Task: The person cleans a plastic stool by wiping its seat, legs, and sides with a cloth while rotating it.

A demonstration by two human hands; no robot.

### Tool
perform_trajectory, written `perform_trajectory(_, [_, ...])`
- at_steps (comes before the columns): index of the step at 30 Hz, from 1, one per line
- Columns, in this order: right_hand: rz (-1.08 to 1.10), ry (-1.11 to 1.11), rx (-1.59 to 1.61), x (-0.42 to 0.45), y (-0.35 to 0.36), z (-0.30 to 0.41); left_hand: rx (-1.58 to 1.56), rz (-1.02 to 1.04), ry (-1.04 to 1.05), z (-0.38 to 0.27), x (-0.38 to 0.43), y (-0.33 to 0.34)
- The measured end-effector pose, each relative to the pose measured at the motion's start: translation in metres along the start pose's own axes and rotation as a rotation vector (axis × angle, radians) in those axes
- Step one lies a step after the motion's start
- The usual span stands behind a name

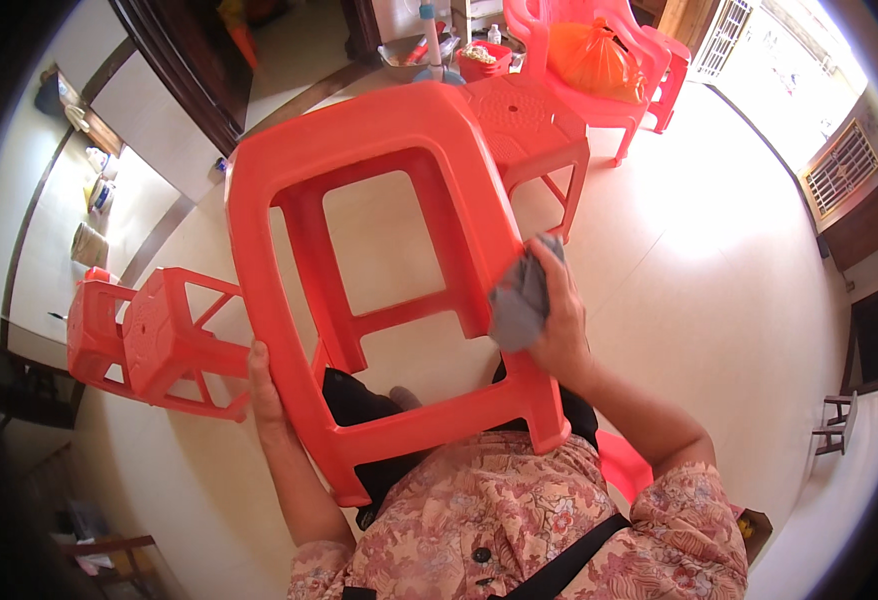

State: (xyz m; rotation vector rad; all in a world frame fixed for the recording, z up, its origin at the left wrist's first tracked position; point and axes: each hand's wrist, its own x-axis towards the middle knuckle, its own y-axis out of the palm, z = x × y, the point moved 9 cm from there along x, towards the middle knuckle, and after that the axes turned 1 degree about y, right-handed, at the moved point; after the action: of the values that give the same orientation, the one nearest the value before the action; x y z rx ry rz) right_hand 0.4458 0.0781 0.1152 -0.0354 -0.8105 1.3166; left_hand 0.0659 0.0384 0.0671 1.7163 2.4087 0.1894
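A red plastic stool [368, 120] is tipped on its side before me, its legs pointing towards my body. My left hand [265, 386] grips the outer edge of its left leg, with the thumb on top. In my right hand [563, 322] is a crumpled grey cloth [520, 304], pressed against the stool's right leg. The far legs and crossbar show through the opening of the frame. The cloth hides part of the right leg.
Another red stool [518, 120] stands just beyond. Behind it, a red plastic armchair [589, 112] holds an orange plastic bag [596, 60]. Two red stools [158, 330] lie on their sides at left. A red basket [484, 67] sits near the doorway. Pale tiles [679, 300] cover the floor.
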Motion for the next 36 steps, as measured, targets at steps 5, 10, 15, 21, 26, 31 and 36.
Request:
perform_trajectory(5, [-0.093, -0.082, -0.020, 0.099, 0.016, 0.015, 0.089, 0.036, 0.053, -0.004, -0.002, 0.007])
perform_trajectory(10, [-0.073, -0.048, -0.074, 0.201, 0.039, 0.020, 0.099, 0.089, 0.070, -0.005, -0.002, 0.012])
perform_trajectory(15, [-0.020, -0.046, -0.138, 0.194, 0.048, 0.034, 0.112, 0.021, 0.107, -0.011, -0.003, 0.010])
perform_trajectory(21, [-0.099, -0.234, -0.116, 0.089, 0.024, 0.030, 0.003, 0.055, 0.024, -0.002, -0.002, 0.006])
perform_trajectory(26, [-0.075, -0.241, -0.275, 0.121, 0.032, 0.053, 0.033, 0.066, 0.064, -0.008, -0.002, 0.007])
perform_trajectory(31, [-0.098, -0.434, -0.587, 0.172, 0.076, 0.113, 0.040, 0.050, 0.126, -0.007, -0.005, 0.003])
perform_trajectory(36, [0.041, -0.637, -0.599, 0.164, 0.160, 0.176, 0.069, 0.063, 0.092, -0.006, -0.007, 0.003])
